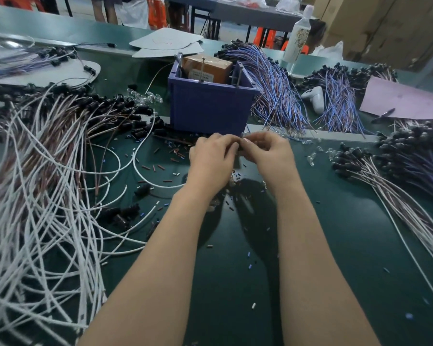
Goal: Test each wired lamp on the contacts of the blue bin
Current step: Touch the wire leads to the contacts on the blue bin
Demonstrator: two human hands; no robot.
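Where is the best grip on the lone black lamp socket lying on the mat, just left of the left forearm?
Probably across the two long sides of the socket, coming straight down from above. It lies flat on the mat, apart from the wire piles, with bare mat on both sides for fingertips.

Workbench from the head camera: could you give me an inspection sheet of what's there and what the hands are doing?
Surface: green table.
Job's things: blue bin with a brown box and upright metal pins inside; wired lamps heaped right.
Clutter: wire snippets, loose clear bulbs, a pink sheet, a white bottle.
Grippers: left hand and right hand pinch a small part between them, in front of the bin; mostly hidden.
Cables: white wires piled left; blue wires beside the bin.
Surroundings: cardboard boxes, orange stools behind.
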